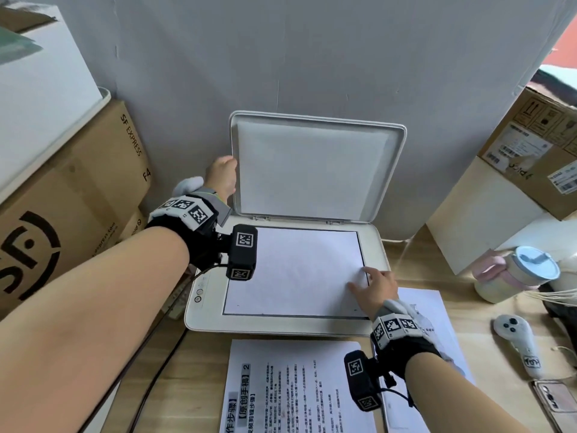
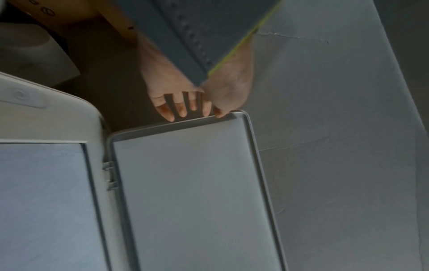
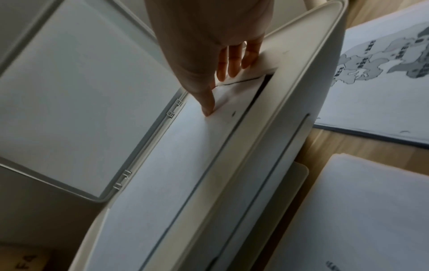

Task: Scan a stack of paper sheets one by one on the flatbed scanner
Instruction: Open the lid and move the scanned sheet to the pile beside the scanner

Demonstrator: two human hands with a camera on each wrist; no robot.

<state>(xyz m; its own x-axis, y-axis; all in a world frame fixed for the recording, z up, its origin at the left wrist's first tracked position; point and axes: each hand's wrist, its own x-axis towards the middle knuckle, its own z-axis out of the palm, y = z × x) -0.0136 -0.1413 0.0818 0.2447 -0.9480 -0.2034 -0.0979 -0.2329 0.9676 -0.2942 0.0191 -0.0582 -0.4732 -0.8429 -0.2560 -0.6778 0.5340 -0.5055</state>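
Observation:
The white flatbed scanner (image 1: pixel 379 245) sits mid-desk with its lid (image 1: pixel 309 170) standing open against the wall. A blank-side-up sheet (image 1: pixel 293 273) lies on the glass. My left hand (image 1: pixel 229 170) grips the lid's upper left edge; in the left wrist view its thumb and fingers (image 2: pixel 204 111) clasp the lid (image 2: pixel 192 192) near the corner. My right hand (image 1: pixel 359 278) pinches the sheet's right edge, which is lifted slightly. In the right wrist view one finger (image 3: pixel 207 108) presses on the sheet (image 3: pixel 176 155). A printed paper stack (image 1: pixel 290 385) lies in front of the scanner.
Cardboard boxes (image 1: pixel 71 195) crowd the left, more boxes (image 1: pixel 530 157) the right. A second pile of printed sheets (image 1: pixel 437 310) lies under my right wrist. A lidded cup (image 1: pixel 515 273), a white controller (image 1: pixel 515 335) and a phone (image 1: pixel 555 398) sit right. Cables (image 1: pixel 162 339) run left of the scanner.

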